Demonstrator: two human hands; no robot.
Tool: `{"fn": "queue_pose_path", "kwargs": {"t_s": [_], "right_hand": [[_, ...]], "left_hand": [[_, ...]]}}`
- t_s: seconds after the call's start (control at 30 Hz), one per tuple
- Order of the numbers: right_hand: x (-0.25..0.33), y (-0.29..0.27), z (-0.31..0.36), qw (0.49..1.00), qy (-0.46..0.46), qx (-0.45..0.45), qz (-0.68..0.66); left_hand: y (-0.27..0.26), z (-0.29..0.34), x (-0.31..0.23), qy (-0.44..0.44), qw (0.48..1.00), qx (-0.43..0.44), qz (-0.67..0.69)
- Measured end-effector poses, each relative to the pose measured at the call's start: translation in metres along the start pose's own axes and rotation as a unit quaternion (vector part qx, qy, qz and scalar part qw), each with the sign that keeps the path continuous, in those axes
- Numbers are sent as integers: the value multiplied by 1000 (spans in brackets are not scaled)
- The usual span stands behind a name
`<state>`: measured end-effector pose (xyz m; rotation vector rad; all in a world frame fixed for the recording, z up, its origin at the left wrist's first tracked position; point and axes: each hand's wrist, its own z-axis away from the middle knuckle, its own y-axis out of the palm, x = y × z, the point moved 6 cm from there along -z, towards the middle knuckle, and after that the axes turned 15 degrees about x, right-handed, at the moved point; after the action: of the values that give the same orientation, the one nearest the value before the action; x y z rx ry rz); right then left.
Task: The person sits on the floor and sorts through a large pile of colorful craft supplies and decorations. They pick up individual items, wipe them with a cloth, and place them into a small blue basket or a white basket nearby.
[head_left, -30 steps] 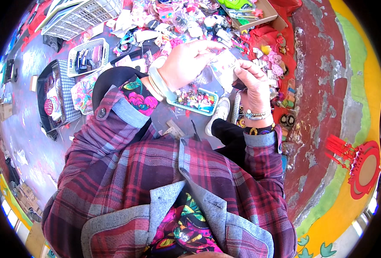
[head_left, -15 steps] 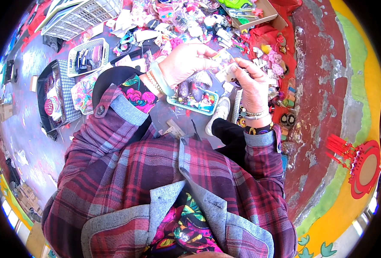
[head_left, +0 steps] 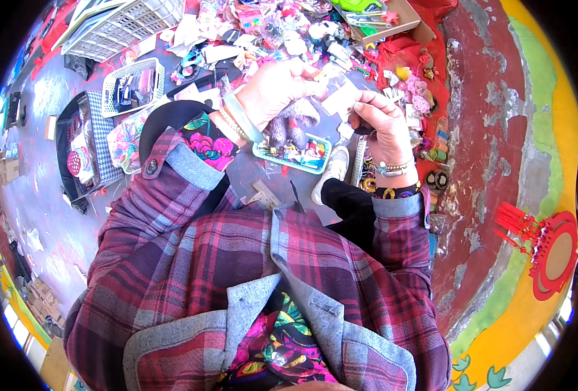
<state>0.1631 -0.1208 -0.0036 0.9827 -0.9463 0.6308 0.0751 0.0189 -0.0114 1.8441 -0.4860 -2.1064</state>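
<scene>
Head view: both hands rose w/ clear packet [head_left: 338, 98] (fingers pinching it) off blue tray [head_left: 302, 155].

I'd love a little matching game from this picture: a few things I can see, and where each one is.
Things:
1. small clear packet
2. turquoise tray
3. white basket
4. red fan-shaped ornament

Places:
A. far right, on the yellow border
B. between the left hand and the right hand
C. left of the hands, on the grey floor
D. just below the hands

Pairs: 1-B, 2-D, 3-C, 4-A
</scene>
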Motion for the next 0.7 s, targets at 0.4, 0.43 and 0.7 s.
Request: {"fn": "queue_pose_path", "kwargs": {"t_s": [0.4, 0.43, 0.7], "right_hand": [[-4, -12, 3, 994, -1, -69, 87], [-4, -13, 4, 993, -5, -68, 93], [10, -27, 10, 989, -2, -39, 146]], "left_hand": [[4, -4, 1, 17, 1000, 12, -14], [2, -6, 4, 22, 998, 8, -51], [5, -11, 3, 24, 984, 2, -179]]}}
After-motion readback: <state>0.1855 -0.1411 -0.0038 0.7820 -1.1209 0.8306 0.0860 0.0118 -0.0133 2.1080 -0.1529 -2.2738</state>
